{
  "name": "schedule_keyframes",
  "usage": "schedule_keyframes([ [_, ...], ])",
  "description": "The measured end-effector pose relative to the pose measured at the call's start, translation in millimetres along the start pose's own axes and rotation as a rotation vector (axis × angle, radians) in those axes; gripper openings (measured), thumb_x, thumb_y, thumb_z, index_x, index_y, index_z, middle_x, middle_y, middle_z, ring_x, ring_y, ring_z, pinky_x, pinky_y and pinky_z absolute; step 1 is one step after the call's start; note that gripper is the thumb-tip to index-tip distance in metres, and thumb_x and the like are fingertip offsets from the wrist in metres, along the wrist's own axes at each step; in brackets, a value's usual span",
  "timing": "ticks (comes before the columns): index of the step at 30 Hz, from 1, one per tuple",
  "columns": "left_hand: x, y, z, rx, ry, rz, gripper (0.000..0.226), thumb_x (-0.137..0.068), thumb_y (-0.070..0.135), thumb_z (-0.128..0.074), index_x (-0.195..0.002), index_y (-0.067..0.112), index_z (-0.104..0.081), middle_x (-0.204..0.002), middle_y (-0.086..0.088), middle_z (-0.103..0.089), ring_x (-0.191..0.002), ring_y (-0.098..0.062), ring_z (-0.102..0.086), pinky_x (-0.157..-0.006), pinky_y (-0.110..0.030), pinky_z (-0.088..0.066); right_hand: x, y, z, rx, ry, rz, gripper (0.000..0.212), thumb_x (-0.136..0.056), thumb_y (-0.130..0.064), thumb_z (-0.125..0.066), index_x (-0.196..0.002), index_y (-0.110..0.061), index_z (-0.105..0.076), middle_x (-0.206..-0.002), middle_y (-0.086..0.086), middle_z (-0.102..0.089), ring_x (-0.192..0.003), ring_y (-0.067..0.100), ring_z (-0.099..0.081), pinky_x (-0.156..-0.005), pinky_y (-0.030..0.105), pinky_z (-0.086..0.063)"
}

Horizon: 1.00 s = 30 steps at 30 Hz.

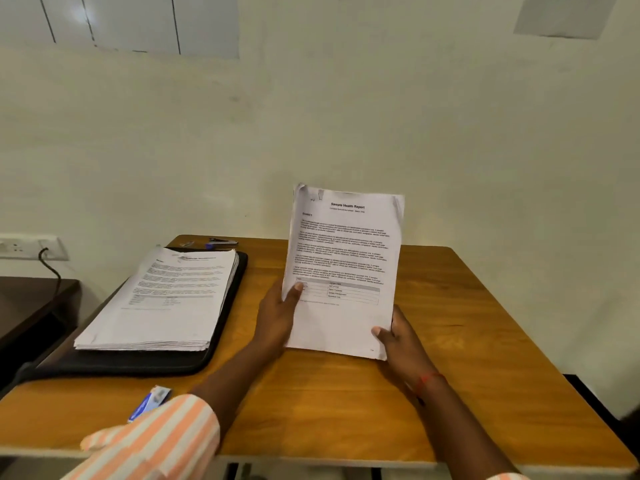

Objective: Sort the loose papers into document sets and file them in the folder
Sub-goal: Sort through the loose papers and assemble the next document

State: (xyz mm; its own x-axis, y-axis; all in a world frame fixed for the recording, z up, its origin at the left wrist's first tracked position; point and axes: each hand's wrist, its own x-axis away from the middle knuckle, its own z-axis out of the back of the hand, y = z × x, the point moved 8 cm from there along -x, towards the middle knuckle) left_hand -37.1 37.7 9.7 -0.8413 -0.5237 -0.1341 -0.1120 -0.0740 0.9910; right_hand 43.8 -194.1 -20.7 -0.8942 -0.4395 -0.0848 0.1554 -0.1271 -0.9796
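Centrally, the left hand and the right hand grip one document set between them. The left thumb lies on the printed face at the lower left edge with the fingers behind the sheets. The right hand pinches the lower right corner, thumb in front. The set, headed "Sample Health Report", stands nearly upright over the middle of the desk, its upper corners curled. Whether its bottom edge touches the wood cannot be told, nor whether the small mark at its top left corner is a staple.

To the left, well apart from the hands, a thick stack of papers lies squared on a black folder that rests flat on the desk. Whether the stack sits inside the opened folder or on its closed cover cannot be told. A blue stapler lies at the far edge, just beyond the folder.

Progress, as judged: late stage. Most paper appears already gathered on the folder, and the held set is the only paper seen apart from the stack. What seems left is laying this set with the others and closing the folder over them.
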Motion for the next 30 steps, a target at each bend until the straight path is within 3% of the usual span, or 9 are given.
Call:
schedule_keyframes([
  [5, -46.1, 56.0, 14.6, 0.004, -0.033, 0.061, 0.026, -0.105, 0.036, -0.051, -0.119, 0.016, -0.060, -0.104, 0.001, -0.073, -0.085, -0.014, -0.074, -0.062, -0.027, -0.060, 2.3, -7.1, -8.6, -0.012, -0.187, -0.024, 0.049, -0.103, -0.005, -0.051, -0.144, -0.030, -0.046, -0.137, -0.012, -0.063, -0.128, 0.012, -0.058, -0.108, 0.044, -0.048],
  [8, -67.8, 71.2, 32.3, 0.041, 0.090, 0.138, 0.033, -0.106, 0.034, -0.050, -0.127, 0.009, -0.059, -0.112, -0.008, -0.072, -0.095, -0.025, -0.071, -0.075, -0.038, -0.061, 7.6, -12.0, -26.8, -0.072, -0.274, -0.012, 0.051, -0.102, -0.001, -0.050, -0.146, -0.026, -0.044, -0.140, -0.007, -0.061, -0.131, 0.016, -0.057, -0.108, 0.045, -0.047],
  [11, -69.5, 64.2, 45.5, 0.021, 0.168, 0.158, 0.029, -0.105, 0.035, -0.052, -0.124, 0.014, -0.058, -0.113, -0.009, -0.072, -0.098, -0.028, -0.071, -0.089, -0.049, -0.059, 8.1, -14.7, -40.7, -0.160, -0.320, -0.037, 0.045, -0.103, -0.006, -0.051, -0.146, -0.019, -0.046, -0.141, 0.001, -0.060, -0.131, 0.023, -0.057, -0.109, 0.048, -0.046],
  [15, -56.2, 49.3, 51.2, -0.066, 0.141, 0.162, 0.034, -0.106, 0.036, -0.052, -0.131, 0.013, -0.052, -0.117, -0.008, -0.069, -0.087, -0.019, -0.070, -0.061, -0.030, -0.059, -13.7, -34.6, -38.2, -0.234, -0.144, -0.049, 0.033, -0.105, -0.029, -0.050, -0.133, -0.012, -0.054, -0.127, 0.005, -0.069, -0.119, 0.025, -0.065, -0.104, 0.051, -0.050],
  [17, -45.3, 41.9, 55.4, -0.105, 0.120, 0.181, 0.028, -0.107, 0.032, -0.050, -0.131, 0.018, -0.049, -0.111, -0.003, -0.067, -0.082, -0.014, -0.066, -0.051, -0.021, -0.054, -30.5, -43.9, -44.4, -0.224, -0.070, -0.034, 0.030, -0.105, -0.027, -0.050, -0.131, -0.013, -0.056, -0.123, 0.004, -0.071, -0.115, 0.025, -0.067, -0.100, 0.049, -0.052],
  [21, -36.1, 26.7, 75.4, -0.134, 0.094, 0.250, 0.045, -0.107, 0.036, -0.049, -0.144, 0.011, -0.048, -0.117, -0.008, -0.070, -0.098, -0.025, -0.070, -0.076, -0.037, -0.060, -50.0, -45.4, -70.6, -0.130, -0.012, -0.039, 0.026, -0.105, -0.020, -0.049, -0.129, -0.021, -0.058, -0.120, -0.003, -0.071, -0.111, 0.018, -0.068, -0.097, 0.043, -0.054],
  [23, -39.7, 26.7, 89.4, -0.217, 0.075, 0.254, 0.047, -0.107, 0.039, -0.047, -0.144, 0.010, -0.049, -0.124, -0.010, -0.068, -0.100, -0.024, -0.069, -0.080, -0.036, -0.058, -47.6, -42.3, -85.9, -0.120, 0.002, -0.053, 0.024, -0.105, -0.018, -0.049, -0.128, -0.022, -0.057, -0.119, -0.003, -0.070, -0.107, 0.015, -0.068, -0.088, 0.034, -0.055],
  [26, -54.5, 21.3, 119.0, -0.294, 0.086, 0.282, 0.049, -0.106, 0.040, -0.049, -0.143, 0.009, -0.050, -0.128, -0.011, -0.067, -0.110, -0.028, -0.067, -0.095, -0.044, -0.057, -50.5, -34.2, -117.4, -0.132, -0.014, -0.127, 0.021, -0.105, -0.019, -0.049, -0.125, -0.023, -0.056, -0.115, -0.003, -0.071, -0.101, 0.016, -0.069, -0.083, 0.034, -0.056],
  [30, -73.9, 15.1, 154.2, -0.435, 0.124, 0.305, 0.049, -0.107, 0.036, -0.047, -0.146, 0.005, -0.047, -0.138, -0.014, -0.060, -0.122, -0.031, -0.060, -0.098, -0.039, -0.049, -90.1, -38.5, -142.0, 0.057, 0.119, -0.146, 0.019, -0.104, -0.025, -0.050, -0.118, -0.014, -0.057, -0.114, 0.003, -0.068, -0.090, 0.014, -0.064, -0.066, 0.029, -0.049],
])
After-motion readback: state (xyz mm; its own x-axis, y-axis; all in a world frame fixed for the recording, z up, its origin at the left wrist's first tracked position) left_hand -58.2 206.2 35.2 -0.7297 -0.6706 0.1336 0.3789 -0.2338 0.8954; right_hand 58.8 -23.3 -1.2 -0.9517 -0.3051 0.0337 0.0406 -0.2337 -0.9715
